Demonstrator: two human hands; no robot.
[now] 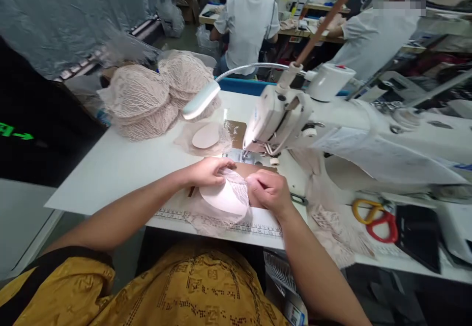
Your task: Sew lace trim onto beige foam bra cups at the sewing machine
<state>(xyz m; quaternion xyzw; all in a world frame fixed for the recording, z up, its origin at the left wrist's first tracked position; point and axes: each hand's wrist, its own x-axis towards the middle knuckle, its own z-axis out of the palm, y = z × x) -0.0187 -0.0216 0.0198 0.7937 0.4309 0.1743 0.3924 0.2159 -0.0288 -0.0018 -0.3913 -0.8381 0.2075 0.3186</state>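
A pale pink bra cup (224, 199) with lace over part of it lies at the table's front edge, below the needle of a white sewing machine (271, 119). My left hand (212, 171) is closed on the cup's upper left edge, thumb on top. At the cup's right edge my right hand (270, 188) is curled, its thumb and fingers pinching the lace. Just behind my left hand rests a second cup piece (206, 136) on sheer fabric. Part of the held cup's upper edge is hidden by my fingers.
Stacked lace cups (138, 100) stand at the back left. A lamp (201, 101) hangs over the table. On the right lie loose lace (334, 232), red and yellow-handled scissors (376, 220) and a black phone-like object (418, 235). Two people in white shirts work beyond.
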